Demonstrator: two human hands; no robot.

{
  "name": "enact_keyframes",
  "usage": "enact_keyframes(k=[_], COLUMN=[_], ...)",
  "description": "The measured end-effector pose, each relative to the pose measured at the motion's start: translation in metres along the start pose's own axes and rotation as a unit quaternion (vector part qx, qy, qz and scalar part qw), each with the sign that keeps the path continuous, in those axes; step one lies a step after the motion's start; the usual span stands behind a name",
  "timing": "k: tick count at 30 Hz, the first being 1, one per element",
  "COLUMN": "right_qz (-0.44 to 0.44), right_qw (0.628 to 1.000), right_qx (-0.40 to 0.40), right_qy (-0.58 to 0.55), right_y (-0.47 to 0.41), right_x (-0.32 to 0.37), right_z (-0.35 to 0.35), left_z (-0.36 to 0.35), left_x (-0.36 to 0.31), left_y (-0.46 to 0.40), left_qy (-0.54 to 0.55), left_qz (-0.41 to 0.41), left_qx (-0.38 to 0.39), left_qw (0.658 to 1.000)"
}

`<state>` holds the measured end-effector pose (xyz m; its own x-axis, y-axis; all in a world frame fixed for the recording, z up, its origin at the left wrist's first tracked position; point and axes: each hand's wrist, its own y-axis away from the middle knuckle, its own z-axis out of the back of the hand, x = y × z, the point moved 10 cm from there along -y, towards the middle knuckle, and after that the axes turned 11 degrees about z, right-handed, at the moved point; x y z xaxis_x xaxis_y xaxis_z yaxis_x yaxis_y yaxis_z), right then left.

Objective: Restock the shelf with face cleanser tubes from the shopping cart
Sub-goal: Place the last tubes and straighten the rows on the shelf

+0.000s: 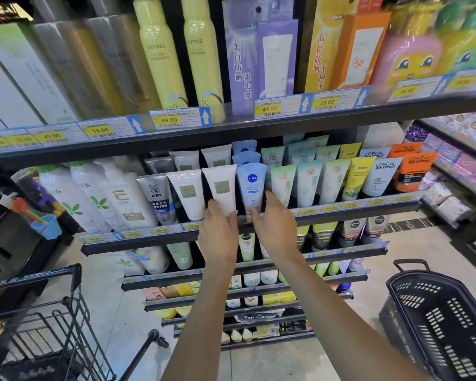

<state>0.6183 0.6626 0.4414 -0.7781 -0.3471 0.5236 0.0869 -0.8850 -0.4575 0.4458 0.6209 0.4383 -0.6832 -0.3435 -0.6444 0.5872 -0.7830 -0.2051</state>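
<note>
On the middle shelf (341,215) stand rows of face cleanser tubes. My left hand (219,232) grips the lower end of a white tube (221,188) with a gold square label, thumb on one side and fingers on the other. My right hand (272,218) holds the bottom of the blue Nivea tube (252,182) right beside it, thumb and fingers around its cap end. Both tubes stand upright in the front row. The black wire shopping cart (52,320) is at the lower left; what lies in it is mostly out of view.
Yellow spray bottles (160,56) and boxed sunscreens fill the shelf above. White bottles (94,196) stand to the left of the tubes, green, yellow and L'Oreal tubes (382,174) to the right. A black plastic basket (445,320) sits on the floor at lower right.
</note>
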Motion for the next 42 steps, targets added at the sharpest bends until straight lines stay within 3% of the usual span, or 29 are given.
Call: enact_keyframes(k=[7, 12, 17, 25, 30, 42], right_qz=[0.176, 0.222, 0.196, 0.083, 0.018, -0.050], right_qw=[0.977, 0.969, 0.973, 0.980, 0.983, 0.992], right_qx=[-0.060, -0.008, 0.066, 0.170, 0.169, 0.116], right_qy=[0.100, 0.103, 0.101, 0.065, 0.065, 0.001], right_y=[0.041, 0.071, 0.099, 0.135, 0.137, 0.122], right_x=[0.020, 0.009, -0.005, -0.017, -0.021, -0.024], right_z=[0.021, 0.005, -0.024, -0.080, -0.112, -0.186], left_z=[0.011, 0.003, -0.013, -0.035, -0.054, -0.101], left_x=[0.013, 0.043, 0.088, 0.163, 0.184, 0.195], left_y=[0.030, 0.057, 0.083, 0.094, 0.072, 0.018], left_qy=[-0.019, -0.105, -0.149, -0.170, -0.158, -0.077], left_qz=[-0.091, -0.170, -0.164, -0.073, -0.047, -0.033], left_qx=[-0.021, -0.025, 0.020, 0.107, 0.157, 0.141], left_qw=[0.995, 0.979, 0.975, 0.977, 0.974, 0.986])
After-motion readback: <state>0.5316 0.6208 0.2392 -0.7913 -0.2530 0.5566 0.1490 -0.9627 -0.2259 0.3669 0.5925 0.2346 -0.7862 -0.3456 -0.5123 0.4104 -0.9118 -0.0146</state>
